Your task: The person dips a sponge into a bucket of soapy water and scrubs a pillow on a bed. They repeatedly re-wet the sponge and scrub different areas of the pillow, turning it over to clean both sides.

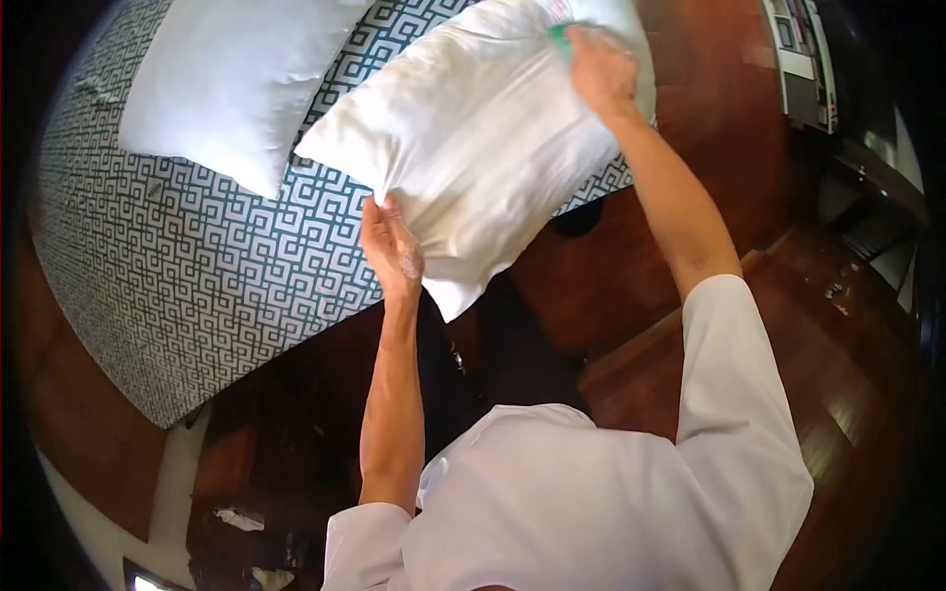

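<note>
A cream-white pillow lies slanted over the edge of a bed with a teal and white geometric cover. Its near edge is pinched in my left hand, beside the lower left corner. Up at the pillow's far right end, my right hand is closed around a small green object, partly hidden by the fingers and blurred, against the pillow's surface. What the green object is cannot be made out.
A second white pillow rests on the bed at the upper left. Dark reddish wooden floor stretches along the right. Shelves with items stand at the upper right. Crumpled pale things lie at the lower left.
</note>
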### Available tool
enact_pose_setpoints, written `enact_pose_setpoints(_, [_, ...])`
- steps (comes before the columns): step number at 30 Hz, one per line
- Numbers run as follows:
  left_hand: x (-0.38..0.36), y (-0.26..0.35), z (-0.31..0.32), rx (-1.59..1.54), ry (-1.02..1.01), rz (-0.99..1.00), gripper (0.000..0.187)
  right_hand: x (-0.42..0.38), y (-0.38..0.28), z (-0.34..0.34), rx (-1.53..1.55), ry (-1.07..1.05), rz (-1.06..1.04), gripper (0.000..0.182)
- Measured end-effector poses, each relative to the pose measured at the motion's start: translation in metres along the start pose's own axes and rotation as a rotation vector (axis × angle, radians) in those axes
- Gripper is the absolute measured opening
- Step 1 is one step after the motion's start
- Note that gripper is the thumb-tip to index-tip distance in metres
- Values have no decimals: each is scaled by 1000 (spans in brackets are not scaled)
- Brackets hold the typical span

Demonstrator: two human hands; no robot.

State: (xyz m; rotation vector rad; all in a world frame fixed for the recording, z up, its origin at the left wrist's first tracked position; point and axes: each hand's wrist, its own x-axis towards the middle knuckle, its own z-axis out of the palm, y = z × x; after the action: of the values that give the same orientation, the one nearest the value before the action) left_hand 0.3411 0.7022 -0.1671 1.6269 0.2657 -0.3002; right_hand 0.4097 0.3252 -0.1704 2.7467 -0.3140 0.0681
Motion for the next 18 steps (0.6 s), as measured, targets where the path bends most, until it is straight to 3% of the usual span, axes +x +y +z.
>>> enact_pose_setpoints(1, [0,7,0,-2,83,44,33,12,13,-29,-26,-86,144,37])
enact_pose_setpoints(2, [-4,7,-10,28,81,-21,33,17,35,-39,120,19,182,34])
enact_pose_setpoints(4, [11,-24,-43,58,-1,-197,39,15,57,-47,110,26,256,34])
enact_pose_setpoints(7, [32,-25,-51,-215,53,-304,44,-15,38,-20,180,4,314,38])
enact_pose_setpoints(8, [40,-1,-47,-262,8,-355,55,-25,23,-16,234,34,407,42])
enact_pose_setpoints(9, [46,7,-38,-256,11,-360,55,-34,11,-15,287,57,503,46])
enact_pose_setpoints(11, [66,10,-16,-157,157,-553,60,-35,4,-19,338,71,511,47])
enact_pose_setpoints(12, [72,-3,-10,-150,165,-556,60,-33,1,-24,317,81,532,49])
enact_pose_setpoints(14, [75,-24,-3,117,134,-124,58,-28,-13,-40,348,113,525,45])
enact_pose_setpoints(16, [58,-2,5,134,163,-63,56,-36,-66,-78,507,124,338,43])
enact_pose_setpoints(18, [40,18,9,264,191,24,46,-54,-148,-127,869,21,99,42])
